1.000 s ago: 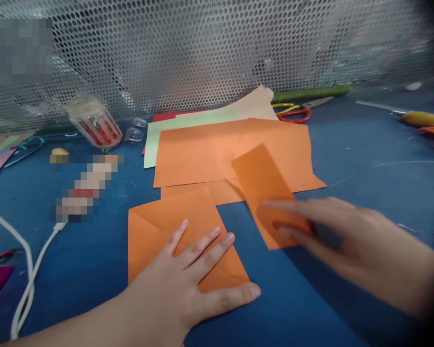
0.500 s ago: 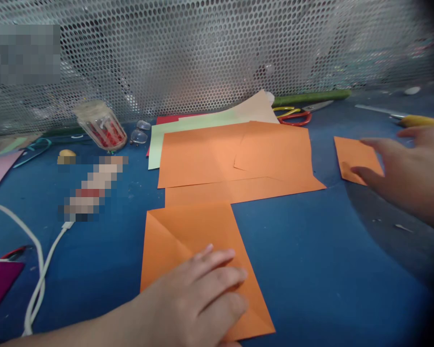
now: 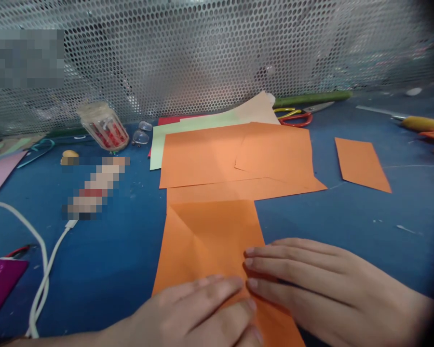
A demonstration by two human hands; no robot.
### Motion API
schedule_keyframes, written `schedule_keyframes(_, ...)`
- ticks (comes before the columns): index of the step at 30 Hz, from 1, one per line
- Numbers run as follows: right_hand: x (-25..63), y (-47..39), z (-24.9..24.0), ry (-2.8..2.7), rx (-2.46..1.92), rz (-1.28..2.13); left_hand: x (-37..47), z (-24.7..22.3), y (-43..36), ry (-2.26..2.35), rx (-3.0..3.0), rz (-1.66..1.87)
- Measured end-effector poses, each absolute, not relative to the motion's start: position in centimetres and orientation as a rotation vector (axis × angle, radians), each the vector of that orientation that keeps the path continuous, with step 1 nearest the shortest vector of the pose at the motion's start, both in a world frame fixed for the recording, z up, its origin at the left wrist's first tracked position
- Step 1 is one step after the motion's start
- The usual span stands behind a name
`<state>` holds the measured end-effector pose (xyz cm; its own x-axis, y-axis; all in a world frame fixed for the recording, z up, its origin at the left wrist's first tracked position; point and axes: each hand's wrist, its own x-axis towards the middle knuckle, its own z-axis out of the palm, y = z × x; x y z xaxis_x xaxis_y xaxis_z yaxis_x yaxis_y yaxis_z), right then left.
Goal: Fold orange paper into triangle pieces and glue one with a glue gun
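Note:
A creased orange sheet [image 3: 210, 231] lies on the blue table at the front centre. My left hand [image 3: 206, 308] rests on its lower part, fingers extended and pointing right. From the right, my right hand [image 3: 311, 279] lies palm down over the sheet's right edge, its fingers stretched out and their tips close to those of my left hand. Both hands press on the paper without gripping it. Behind it, larger orange sheets [image 3: 202, 159] overlap on top of pale green paper [image 3: 158, 149]. A small orange piece [image 3: 361, 164] lies apart at the right.
Red and yellow-handled scissors [image 3: 296, 118] lie behind the papers. At the right is a yellow-handled tool [image 3: 419, 124]. A glass jar [image 3: 104, 127] and clear glasses [image 3: 141, 135] stand at the back left. A white cable [image 3: 45, 270] and purple item [image 3: 3, 284] are at the left.
My right hand has moved from the small orange piece at the right to the front sheet. The front sheet has shifted slightly right. My left hand remains on it.

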<state>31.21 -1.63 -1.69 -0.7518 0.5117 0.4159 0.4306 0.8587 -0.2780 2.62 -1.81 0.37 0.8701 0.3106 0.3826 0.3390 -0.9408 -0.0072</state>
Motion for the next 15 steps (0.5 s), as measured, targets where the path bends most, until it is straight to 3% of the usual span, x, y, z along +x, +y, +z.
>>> schedule_keyframes(11,34.3,0.3,-1.6,-2.323,-0.850,0.665,1.5,-0.4,-1.9,-0.684,-2.935,-0.566)
schedule_keyframes(15,34.5,0.6,-2.1,-2.235,-1.032,0.632,1.5,0.1,-2.1,-0.752,-2.929,-0.643)
